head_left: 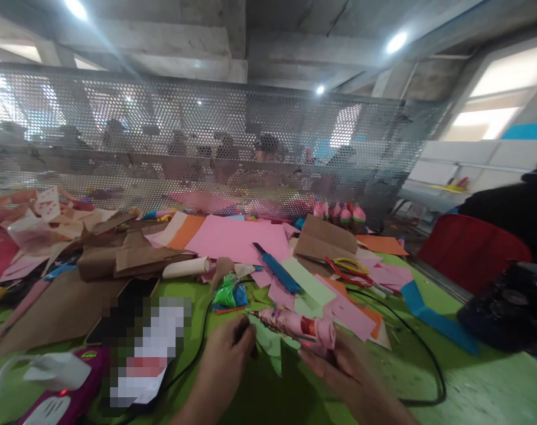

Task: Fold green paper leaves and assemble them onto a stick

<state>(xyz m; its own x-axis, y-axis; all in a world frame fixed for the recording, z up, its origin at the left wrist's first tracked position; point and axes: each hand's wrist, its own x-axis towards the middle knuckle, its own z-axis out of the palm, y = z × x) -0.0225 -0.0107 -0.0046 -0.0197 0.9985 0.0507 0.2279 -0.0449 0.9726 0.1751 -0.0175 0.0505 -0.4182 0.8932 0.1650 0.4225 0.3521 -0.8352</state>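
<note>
A pink hot glue gun (295, 326), stained dark toward its nozzle, rests in the grip of my right hand (334, 369). Its tip points left, just above the fingers of my left hand (230, 357). That hand is closed, pinching the edge of a pale green cut paper piece (268, 345) under the gun; the fingertips are partly hidden. Beyond the hands lie a blue utility knife (277, 268), a pale green paper strip (310, 283) and a small bag with bright green contents (230, 293).
Pink paper sheets (233, 236), brown paper (325, 239) and red-handled scissors (339, 271) cover the green table (481, 383). A black cable (432, 354) loops at right. A phone (150, 354) and a purple power strip (80, 378) lie at left. A perforated metal screen (184, 136) stands behind.
</note>
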